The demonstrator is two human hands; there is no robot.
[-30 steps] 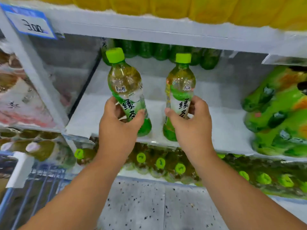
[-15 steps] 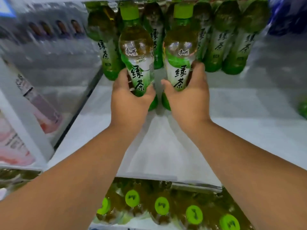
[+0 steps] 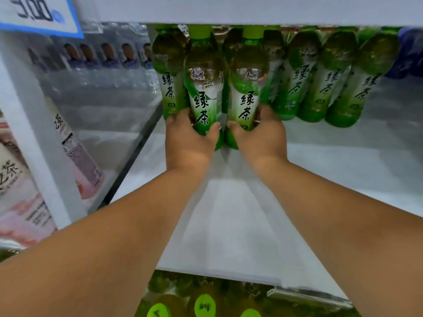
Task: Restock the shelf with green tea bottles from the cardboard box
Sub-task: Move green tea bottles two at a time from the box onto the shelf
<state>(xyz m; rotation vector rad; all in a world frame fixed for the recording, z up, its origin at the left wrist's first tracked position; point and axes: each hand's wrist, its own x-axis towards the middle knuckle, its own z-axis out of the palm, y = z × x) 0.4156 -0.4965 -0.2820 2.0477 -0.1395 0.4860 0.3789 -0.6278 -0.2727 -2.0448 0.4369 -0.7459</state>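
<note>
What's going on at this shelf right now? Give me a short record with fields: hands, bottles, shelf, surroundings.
left hand: left hand grips the left green tea bottle low on its body
right hand: right hand grips the right green tea bottle the same way
bottles: upright, side by side, just in front of the back row of bottles
shelf: white shelf, front part bare
below: more green caps on the lower level
left side: pink-labelled bottles

bottles (image 3: 203, 97) — glossy clear plastic | shelf (image 3: 240, 225) — smooth matt white

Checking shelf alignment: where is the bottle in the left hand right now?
Head view, centre: the left-hand bottle stands deep on the white shelf, beside the right hand's bottle, before the back row.
</note>
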